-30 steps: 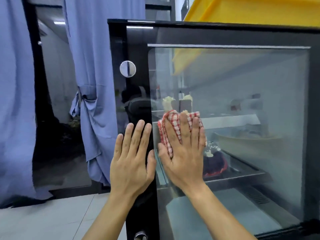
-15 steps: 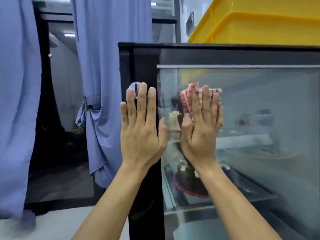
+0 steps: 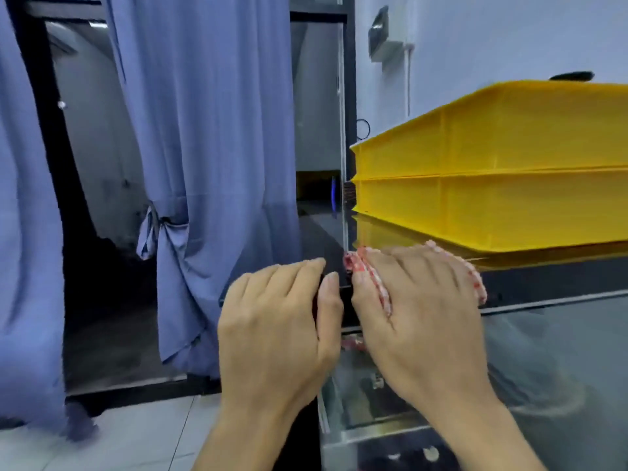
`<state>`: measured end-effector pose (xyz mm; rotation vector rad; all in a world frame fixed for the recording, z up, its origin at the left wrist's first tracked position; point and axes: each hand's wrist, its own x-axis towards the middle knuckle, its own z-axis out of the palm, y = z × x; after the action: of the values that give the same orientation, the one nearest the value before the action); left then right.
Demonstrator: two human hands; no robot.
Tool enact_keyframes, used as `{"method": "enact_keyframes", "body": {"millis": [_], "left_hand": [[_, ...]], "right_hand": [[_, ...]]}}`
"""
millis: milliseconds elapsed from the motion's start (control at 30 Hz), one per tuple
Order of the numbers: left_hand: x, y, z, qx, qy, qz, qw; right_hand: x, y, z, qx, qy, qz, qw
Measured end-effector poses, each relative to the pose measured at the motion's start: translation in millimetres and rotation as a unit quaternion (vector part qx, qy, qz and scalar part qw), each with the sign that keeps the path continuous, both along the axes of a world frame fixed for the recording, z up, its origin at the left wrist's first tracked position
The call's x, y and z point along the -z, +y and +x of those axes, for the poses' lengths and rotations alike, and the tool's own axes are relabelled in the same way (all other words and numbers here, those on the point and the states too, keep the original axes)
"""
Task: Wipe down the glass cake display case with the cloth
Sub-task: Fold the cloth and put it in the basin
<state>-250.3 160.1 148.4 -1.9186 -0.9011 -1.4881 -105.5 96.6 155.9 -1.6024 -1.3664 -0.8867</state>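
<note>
Blue curtains (image 3: 210, 158) hang left of one glass display case (image 3: 543, 351); two yellow crates (image 3: 492, 171) sit stacked on top. Two hands: left hand (image 3: 275, 328) flat on its corner, right hand (image 3: 418, 317) pressing one checked cloth (image 3: 380, 290) against its top edge

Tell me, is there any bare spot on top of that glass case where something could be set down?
Hardly. The yellow crates fill most of the display case top. What stays bare is a dark strip along its left edge, between crates and blue curtain. The front corner is crowded: left hand and right hand press there with the checked cloth.
</note>
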Motion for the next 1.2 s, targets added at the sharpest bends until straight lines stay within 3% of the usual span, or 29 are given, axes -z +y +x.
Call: {"method": "enact_keyframes", "body": {"millis": [167,333,467,567,633,833,1000,1200], "left_hand": [[-7.0,-15.4,1.5,-0.007,0.001,-0.1,0.995],[-20.8,-28.2,-1.5,-0.008,0.033,-0.212,0.977],[-31.9,-35.9,-5.0,-0.007,0.066,-0.282,0.957],[-39.1,-42.3,-6.8,-0.011,0.096,-0.346,0.933],[-41.4,-44.9,-8.4,-0.01,0.109,-0.375,0.921],[-58.5,-55.2,-12.0,0.048,0.141,-0.412,0.899],[-69.8,-70.2,6.4,0.107,0.216,-0.371,0.897],[-86.7,-72.4,26.1,0.072,0.256,-0.4,0.877]], "right_hand": [[-16.3,-17.8,-3.7,-0.017,0.038,-0.115,0.992],[-40.4,-34.2,1.7,-0.029,0.05,-0.266,0.962],[-65.3,-46.3,11.4,-0.112,0.097,-0.382,0.912],[-80.3,-57.3,27.3,-0.197,0.159,-0.401,0.881],[-82.2,-64.0,40.0,-0.235,0.154,-0.416,0.865],[-77.5,-67.4,75.3,-0.143,-0.012,-0.391,0.909],[-77.1,-78.2,90.8,-0.134,0.017,-0.336,0.932],[-87.6,-84.8,100.2,-0.113,0.024,-0.283,0.952]]}}
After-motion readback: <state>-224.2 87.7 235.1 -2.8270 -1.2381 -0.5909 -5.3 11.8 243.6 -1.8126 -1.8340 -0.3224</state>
